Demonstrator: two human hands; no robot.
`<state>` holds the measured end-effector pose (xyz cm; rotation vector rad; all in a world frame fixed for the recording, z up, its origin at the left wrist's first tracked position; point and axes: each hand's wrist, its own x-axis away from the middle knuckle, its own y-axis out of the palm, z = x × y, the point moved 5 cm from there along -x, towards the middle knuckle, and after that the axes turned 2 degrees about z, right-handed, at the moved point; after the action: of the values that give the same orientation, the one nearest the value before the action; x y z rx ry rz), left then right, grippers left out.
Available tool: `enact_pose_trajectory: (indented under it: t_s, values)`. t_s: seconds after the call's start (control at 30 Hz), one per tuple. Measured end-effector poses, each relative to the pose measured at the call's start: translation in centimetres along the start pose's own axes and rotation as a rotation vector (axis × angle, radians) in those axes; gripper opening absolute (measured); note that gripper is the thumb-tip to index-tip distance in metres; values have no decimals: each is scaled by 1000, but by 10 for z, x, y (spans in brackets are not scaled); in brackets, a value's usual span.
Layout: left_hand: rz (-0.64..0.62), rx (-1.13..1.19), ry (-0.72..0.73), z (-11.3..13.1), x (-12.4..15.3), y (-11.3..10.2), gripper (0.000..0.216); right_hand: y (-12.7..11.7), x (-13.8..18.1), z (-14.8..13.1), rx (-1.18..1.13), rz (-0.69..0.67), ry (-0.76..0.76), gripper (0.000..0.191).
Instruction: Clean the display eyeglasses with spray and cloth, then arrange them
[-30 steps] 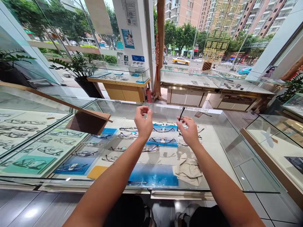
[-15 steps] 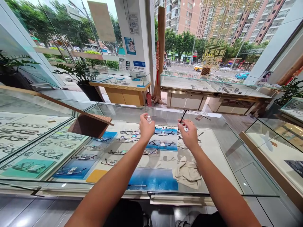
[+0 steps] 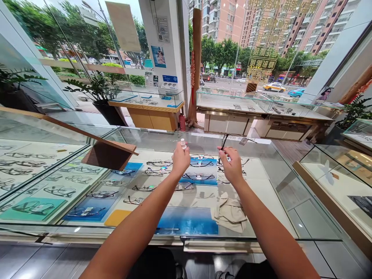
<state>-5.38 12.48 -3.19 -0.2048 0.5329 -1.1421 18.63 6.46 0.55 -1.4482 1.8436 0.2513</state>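
My left hand [image 3: 180,159] is closed round a small spray bottle [image 3: 183,143], whose clear and white top sticks out above the fingers. In my right hand [image 3: 231,162] is a pair of dark-framed eyeglasses [image 3: 224,141], pinched between thumb and fingers with a thin temple pointing up; my fingers hide part of the frame. Both hands are above the glass display counter [image 3: 261,228], a short gap apart. A crumpled beige cloth [image 3: 229,212] lies on the glass below my right wrist. Several eyeglasses [image 3: 199,176] rest in rows under the glass, some on blue cards.
A brown wooden stand [image 3: 109,153] sits on the counter at the left. Another glass case [image 3: 328,174] stands at the right. Across the floor are a yellow-wood display cabinet [image 3: 151,117], a fire extinguisher [image 3: 181,122] and a potted plant [image 3: 106,110] by the windows.
The fingers of my left hand have curled down closer round the bottle. My right hand still holds the eyeglasses in nearly the same spot. Outside, a yellow car has moved to the right.
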Motion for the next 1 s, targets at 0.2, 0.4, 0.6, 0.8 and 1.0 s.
enact_pose_trajectory:
  t_s: [0.2, 0.4, 0.6, 0.8, 1.0]
  values:
    - [-241, 623, 102, 37, 12, 8, 41, 0, -1, -4, -80, -5, -1, 28]
    - [-637, 1000, -160, 62, 34, 15, 58, 1, -1, -11, -140, -57, 11, 28]
    - [-661, 977, -130, 71, 39, 5, 78, 1, 1, -16, -153, -78, 29, 31]
    - [-530, 920, -23, 64, 37, 13, 54, 5, 5, -26, -165, -171, -7, 36]
    - [-437, 723, 102, 55, 36, 19, 44, 15, 12, -34, -209, -279, -4, 40]
